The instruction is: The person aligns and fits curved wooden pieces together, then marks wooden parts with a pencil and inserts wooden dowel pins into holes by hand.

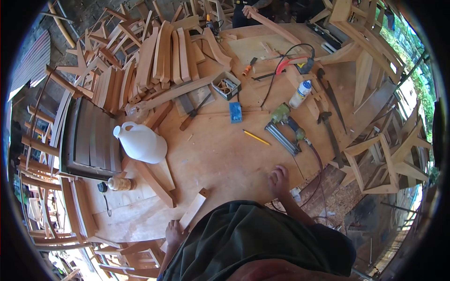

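My left hand [174,232] is closed around the lower end of a short wooden piece [193,207] at the table's near edge. A dark hole or mark shows near that piece's upper end. My right hand [280,181] rests on the tabletop with its fingers bent and apart, holding nothing. Above it lies a green nail gun [282,122] with a hose attached. A yellow pencil [257,137] lies up and to the left of the right hand. Left of the held piece, a longer wooden slat [155,183] lies at a slant.
A white jug [140,143] and a small bottle [121,183] stand at left. Stacked curved slats [161,54] fill the back left. A box [226,85], blue block [235,112], spray can [300,93] and clamp [330,131] lie farther back. Another person's hand [250,11] holds a wooden bar.
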The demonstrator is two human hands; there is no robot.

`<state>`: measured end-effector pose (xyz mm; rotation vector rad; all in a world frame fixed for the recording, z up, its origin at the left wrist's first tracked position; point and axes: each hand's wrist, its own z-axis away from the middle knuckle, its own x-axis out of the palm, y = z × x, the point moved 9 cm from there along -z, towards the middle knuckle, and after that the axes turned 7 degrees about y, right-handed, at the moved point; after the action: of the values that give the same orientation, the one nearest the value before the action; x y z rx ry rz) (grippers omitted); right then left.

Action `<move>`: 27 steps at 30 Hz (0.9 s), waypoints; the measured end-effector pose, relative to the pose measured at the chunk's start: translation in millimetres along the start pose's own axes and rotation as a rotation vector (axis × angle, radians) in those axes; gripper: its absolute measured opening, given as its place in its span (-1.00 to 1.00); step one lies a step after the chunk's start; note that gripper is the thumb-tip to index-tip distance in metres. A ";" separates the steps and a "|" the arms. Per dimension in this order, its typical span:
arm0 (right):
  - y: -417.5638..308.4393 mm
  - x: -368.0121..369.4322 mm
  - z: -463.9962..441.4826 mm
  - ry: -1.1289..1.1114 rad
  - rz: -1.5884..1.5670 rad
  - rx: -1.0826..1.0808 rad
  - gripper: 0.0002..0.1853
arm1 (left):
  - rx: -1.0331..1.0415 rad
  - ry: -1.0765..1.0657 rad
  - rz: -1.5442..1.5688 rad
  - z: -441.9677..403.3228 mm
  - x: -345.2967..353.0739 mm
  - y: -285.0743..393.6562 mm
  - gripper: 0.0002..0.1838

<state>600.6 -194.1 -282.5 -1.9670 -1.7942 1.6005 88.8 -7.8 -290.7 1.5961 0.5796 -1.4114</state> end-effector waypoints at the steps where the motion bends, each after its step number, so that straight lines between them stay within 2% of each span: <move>1: 1.5 0.4 0.9 0.004 -0.002 -0.001 -0.69 | -0.004 -0.002 0.008 0.1 -0.1 -0.4 -0.43; 15: -0.8 0.3 -0.7 0.017 -0.022 -0.010 -0.74 | -0.035 -0.035 0.015 2.3 11.5 -16.1 -0.41; 20: -8.8 0.3 -6.8 0.007 -0.029 -0.038 -0.59 | -0.017 0.005 0.017 4.9 4.9 -12.2 -0.43; 25: -99.6 -31.3 -96.9 0.158 -0.125 -0.232 -0.28 | -0.011 0.007 0.013 1.3 -3.5 0.6 -0.44; 27: -142.0 -55.8 -151.0 0.266 -0.077 -0.394 -0.20 | -0.039 0.011 0.017 0.0 -2.8 -0.9 -0.45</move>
<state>611.9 -102.2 -88.8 -2.1007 -2.1604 0.9600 87.4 -6.8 -288.4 1.5750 0.5947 -1.3716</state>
